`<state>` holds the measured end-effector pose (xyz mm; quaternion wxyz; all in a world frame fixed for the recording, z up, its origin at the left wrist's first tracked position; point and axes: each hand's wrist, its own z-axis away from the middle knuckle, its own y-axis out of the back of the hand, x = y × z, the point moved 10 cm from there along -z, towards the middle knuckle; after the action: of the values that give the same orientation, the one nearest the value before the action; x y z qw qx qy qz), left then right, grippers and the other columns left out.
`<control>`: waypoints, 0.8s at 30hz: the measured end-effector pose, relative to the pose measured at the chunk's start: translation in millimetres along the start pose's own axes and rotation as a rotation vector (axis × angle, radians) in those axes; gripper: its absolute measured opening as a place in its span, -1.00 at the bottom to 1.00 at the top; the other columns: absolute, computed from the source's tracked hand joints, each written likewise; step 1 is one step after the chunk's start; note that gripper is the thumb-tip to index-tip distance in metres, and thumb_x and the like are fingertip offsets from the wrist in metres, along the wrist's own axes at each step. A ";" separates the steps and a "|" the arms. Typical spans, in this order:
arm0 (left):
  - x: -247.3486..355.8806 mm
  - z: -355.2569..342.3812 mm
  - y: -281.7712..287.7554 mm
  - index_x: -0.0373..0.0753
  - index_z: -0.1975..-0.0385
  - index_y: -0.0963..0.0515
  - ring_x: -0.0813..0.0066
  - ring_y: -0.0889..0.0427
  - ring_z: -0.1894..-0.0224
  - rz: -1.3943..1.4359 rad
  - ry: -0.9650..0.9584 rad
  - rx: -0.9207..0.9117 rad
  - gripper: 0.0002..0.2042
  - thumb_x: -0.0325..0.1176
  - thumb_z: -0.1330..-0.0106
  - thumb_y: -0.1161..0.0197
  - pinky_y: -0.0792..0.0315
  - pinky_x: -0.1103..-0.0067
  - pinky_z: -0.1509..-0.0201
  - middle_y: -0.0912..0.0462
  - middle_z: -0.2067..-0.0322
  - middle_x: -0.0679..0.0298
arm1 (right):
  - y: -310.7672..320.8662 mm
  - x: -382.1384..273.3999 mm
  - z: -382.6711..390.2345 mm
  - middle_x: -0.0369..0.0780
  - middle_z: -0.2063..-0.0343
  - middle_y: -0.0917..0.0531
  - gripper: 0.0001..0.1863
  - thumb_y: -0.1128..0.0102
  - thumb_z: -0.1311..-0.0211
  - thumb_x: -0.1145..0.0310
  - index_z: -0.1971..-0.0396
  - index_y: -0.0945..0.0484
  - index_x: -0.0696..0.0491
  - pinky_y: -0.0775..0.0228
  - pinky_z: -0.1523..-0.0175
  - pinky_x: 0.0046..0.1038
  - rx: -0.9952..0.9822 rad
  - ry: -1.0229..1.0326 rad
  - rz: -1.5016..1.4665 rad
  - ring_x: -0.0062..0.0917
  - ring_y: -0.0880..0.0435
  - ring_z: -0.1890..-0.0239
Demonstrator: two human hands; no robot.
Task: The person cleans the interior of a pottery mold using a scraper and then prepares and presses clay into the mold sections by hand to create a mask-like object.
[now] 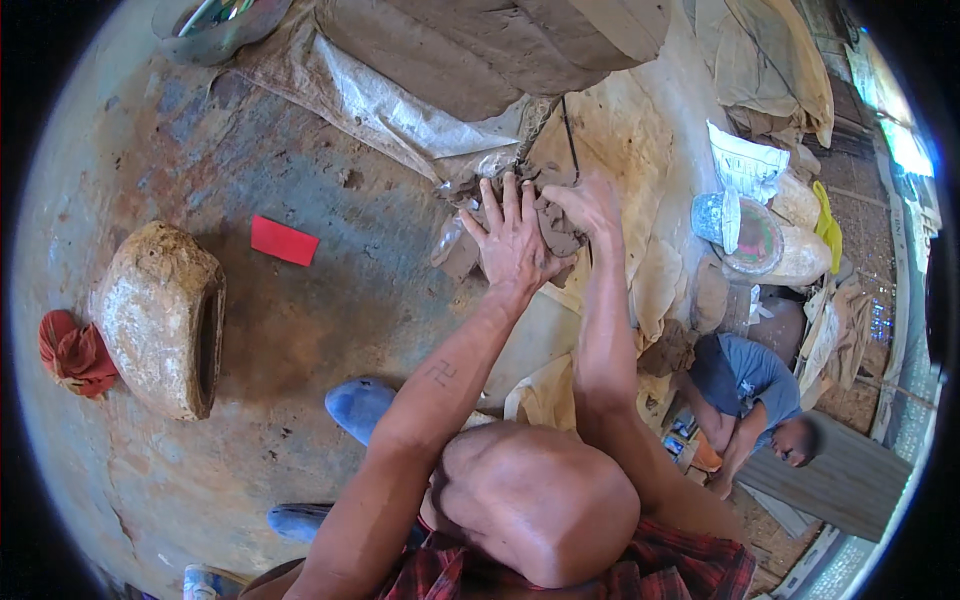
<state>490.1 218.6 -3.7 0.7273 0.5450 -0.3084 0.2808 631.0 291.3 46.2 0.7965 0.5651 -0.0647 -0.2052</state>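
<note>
My left hand (512,238) lay open, fingers spread flat on the lump of grey clay (548,222). My right hand (590,205) cupped the same lump just beside it, fingers curled over its far edge. A red card (284,240) lay well to the left.

clay lump (556,222) mostly under left hand (515,240), right hand (590,200); perhaps right fingertips buried
</note>
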 end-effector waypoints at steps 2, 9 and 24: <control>0.6 -3.2 -6.2 -0.06 -0.62 -0.14 -0.16 0.22 -0.70 -0.048 -0.015 -0.083 0.32 0.27 0.23 -0.69 0.17 -0.44 -0.54 0.02 -0.67 0.20 | 4.1 1.4 8.7 0.05 0.34 -0.82 -0.46 -0.49 0.10 -0.01 0.27 -0.82 0.17 -0.64 0.08 -0.18 -0.021 0.025 -0.069 -0.14 -0.85 0.24; -27.1 -14.7 -29.0 0.02 -0.64 -0.09 -0.19 0.22 -0.69 -0.299 0.028 0.098 0.31 0.15 0.20 -0.73 0.17 -0.47 -0.53 0.05 -0.68 0.22 | 44.0 -12.7 117.0 -0.10 0.44 -0.81 -0.67 -0.46 -0.05 0.22 0.33 -0.79 0.21 -0.60 0.11 -0.30 0.430 0.007 -0.417 -0.37 -0.78 0.36; -158.1 125.3 126.0 -0.24 -0.58 -0.18 -0.02 -0.63 -0.26 2.154 0.175 0.020 0.02 0.57 -0.42 0.16 -0.57 0.13 -0.29 -0.51 -0.37 -0.08 | -47.8 -227.0 255.2 -0.11 0.02 -0.65 -0.31 -0.14 -0.45 -0.31 0.03 -0.72 0.13 -0.55 -0.03 -0.29 0.364 1.126 -0.108 -0.27 -0.66 0.04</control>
<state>275.3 117.4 -17.9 0.1132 -0.0289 -0.5702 0.8132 327.4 145.9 121.3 0.5867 0.7171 0.3625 0.1003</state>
